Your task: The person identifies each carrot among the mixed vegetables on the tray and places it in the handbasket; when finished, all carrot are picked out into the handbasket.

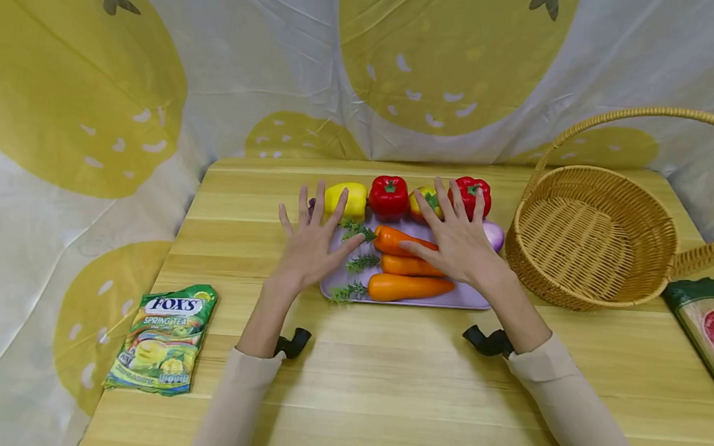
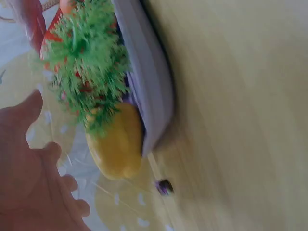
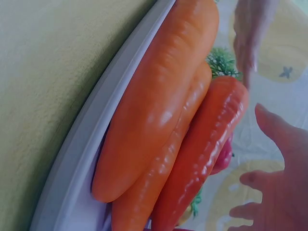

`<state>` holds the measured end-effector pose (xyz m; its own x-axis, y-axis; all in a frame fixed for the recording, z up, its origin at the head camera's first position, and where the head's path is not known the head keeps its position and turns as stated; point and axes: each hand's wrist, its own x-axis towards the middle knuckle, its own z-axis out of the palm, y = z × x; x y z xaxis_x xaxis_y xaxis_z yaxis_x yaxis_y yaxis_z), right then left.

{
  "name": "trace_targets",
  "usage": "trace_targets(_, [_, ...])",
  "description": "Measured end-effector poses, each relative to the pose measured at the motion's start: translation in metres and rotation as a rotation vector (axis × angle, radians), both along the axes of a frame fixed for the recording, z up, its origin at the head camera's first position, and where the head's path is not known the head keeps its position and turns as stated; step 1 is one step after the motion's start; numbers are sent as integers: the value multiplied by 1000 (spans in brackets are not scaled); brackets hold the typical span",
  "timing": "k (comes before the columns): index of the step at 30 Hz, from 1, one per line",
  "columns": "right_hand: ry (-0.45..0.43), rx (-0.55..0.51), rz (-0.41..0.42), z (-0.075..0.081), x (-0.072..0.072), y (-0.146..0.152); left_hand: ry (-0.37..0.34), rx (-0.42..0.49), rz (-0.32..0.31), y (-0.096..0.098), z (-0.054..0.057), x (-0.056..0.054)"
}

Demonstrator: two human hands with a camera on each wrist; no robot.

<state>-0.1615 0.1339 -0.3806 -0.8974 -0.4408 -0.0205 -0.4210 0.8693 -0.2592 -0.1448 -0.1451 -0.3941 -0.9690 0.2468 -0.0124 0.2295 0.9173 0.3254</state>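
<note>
A lavender tray [image 1: 474, 300] holds three orange carrots [image 1: 411, 289] with leafy green tops [image 1: 352, 292]. Behind them stand a yellow bell pepper [image 1: 349, 200], two red bell peppers [image 1: 388, 196] and a red-yellow one [image 1: 420, 203]. A purple-and-white vegetable [image 1: 493, 235] sits at the right end. My left hand [image 1: 305, 250], fingers spread, is over the tray's left side, apart from the pepper in the left wrist view. My right hand [image 1: 462, 248], also spread, is above the tray's right side near the carrots. Neither holds anything; the right hand covers part of the carrots.
A wicker basket [image 1: 516, 262] with a tall handle stands right of the tray. Beyond it lies a long green-and-red package [image 1: 713, 331]. A green candy bag [image 1: 165, 341] lies at the left of the wooden table. A patterned cloth [image 1: 281, 59] hangs behind.
</note>
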Motion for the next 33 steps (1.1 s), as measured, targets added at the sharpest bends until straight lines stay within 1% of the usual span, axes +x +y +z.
trace_targets(7, [-29, -14, 8, 0, 0, 1, -131, 104, -41, -33, -3, 12])
trace_targets(11, [-36, -26, 10, 1, -1, 1, -200, 135, -81, -49, -4, 19])
trace_targets(15, [-40, -37, 12, 2, -1, 1, -279, 159, -107, -59, -6, 21])
trace_targets(17, [-40, -38, 15, 2, -1, 1, -312, 166, -107, -61, -9, 21])
trace_targets(23, [-44, -39, 19, 1, -1, 3, -379, 188, -100, -61, -16, 20])
trace_targets(29, [-65, -41, 19, 1, -1, 3, -459, 193, -101, -60, -16, 19])
trace_targets(33, [-70, -41, 21, 1, -1, 4, -485, 157, -99, -58, -15, 17])
